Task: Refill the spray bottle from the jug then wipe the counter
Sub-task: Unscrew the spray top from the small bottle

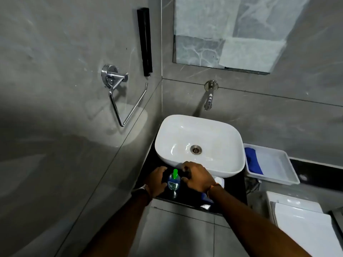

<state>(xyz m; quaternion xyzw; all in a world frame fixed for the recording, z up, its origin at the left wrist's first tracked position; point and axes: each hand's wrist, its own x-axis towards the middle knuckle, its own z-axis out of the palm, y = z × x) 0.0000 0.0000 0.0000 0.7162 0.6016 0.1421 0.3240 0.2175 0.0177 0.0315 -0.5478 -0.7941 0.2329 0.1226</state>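
A small clear spray bottle point(174, 183) with a green top and blue-green label stands on the black counter point(187, 195), in front of the sink. My left hand point(156, 180) curls round its left side, thumb against the label. My right hand point(198, 178) hovers just right of the bottle with its fingers bent down over a dark patch; whether it holds anything is unclear. A blue cloth point(253, 163) lies in a white tray point(278, 164) to the right. My right wrist partly hides a white object point(220, 181) and a blue object point(205, 198).
A white basin point(199, 138) fills most of the counter, under a wall tap point(208, 101). On the left wall hangs a chrome towel ring point(120, 101). A white toilet cistern point(300, 221) stands low on the right. The counter strip in front of the basin is narrow.
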